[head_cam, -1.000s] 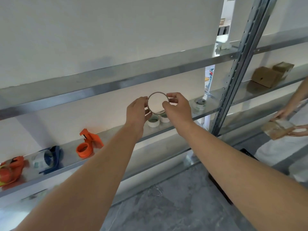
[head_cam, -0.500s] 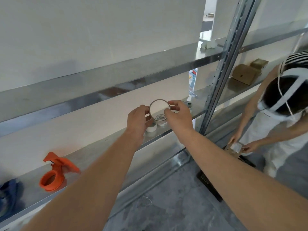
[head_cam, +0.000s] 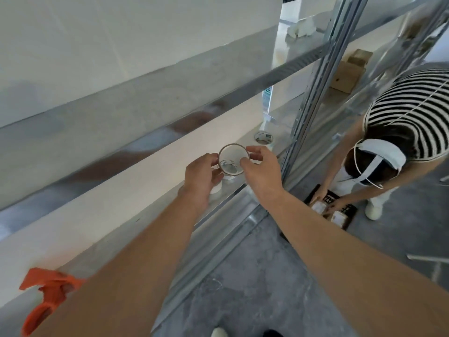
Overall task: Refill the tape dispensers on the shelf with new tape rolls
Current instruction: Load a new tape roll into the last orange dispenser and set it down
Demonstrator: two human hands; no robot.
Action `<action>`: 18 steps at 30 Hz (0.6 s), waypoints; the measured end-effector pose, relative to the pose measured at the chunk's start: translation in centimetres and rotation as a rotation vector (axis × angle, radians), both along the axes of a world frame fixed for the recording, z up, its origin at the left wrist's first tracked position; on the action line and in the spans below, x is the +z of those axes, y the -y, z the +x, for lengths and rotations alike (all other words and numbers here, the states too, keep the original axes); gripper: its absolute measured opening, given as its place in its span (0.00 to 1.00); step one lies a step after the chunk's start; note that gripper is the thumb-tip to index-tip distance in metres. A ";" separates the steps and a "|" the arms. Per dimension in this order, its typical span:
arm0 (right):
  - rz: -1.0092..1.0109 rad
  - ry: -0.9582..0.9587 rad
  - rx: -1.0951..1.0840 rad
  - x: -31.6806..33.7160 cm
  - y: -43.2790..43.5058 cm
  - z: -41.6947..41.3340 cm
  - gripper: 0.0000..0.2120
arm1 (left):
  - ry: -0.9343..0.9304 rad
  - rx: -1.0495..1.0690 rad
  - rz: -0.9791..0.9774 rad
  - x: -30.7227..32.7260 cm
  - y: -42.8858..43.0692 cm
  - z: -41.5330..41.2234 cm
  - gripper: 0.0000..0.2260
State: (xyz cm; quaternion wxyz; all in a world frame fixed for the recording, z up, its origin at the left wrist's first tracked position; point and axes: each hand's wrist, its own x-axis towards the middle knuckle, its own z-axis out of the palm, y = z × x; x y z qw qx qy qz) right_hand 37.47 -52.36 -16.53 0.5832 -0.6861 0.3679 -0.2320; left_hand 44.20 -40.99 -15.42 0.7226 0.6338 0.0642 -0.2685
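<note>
You hold a thin, see-through tape roll (head_cam: 233, 144) with a brownish rim, upright, pinched at its edges between your left hand (head_cam: 201, 173) and right hand (head_cam: 262, 171), just above the metal shelf (head_cam: 226, 194). Spare rolls (head_cam: 263, 137) sit nearby, an orange dispenser (head_cam: 48, 293) well left, over grey floor (head_cam: 243, 276)

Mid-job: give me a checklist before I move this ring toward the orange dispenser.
1. Ring pinched between left hand and right hand: ok.
2. Ring is a full new roll, not an empty core: cannot tell.
3. Orange dispenser ready to load: cannot tell, a forearm covers part of it.
4. Spare roll beyond the hands: ok.
5. Other person apart from the hands: ok.
</note>
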 end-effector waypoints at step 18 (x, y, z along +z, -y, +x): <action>0.107 -0.128 0.073 -5.9 11.8 6.7 0.14 | -0.103 0.100 0.066 -4.8 11.3 5.8 0.09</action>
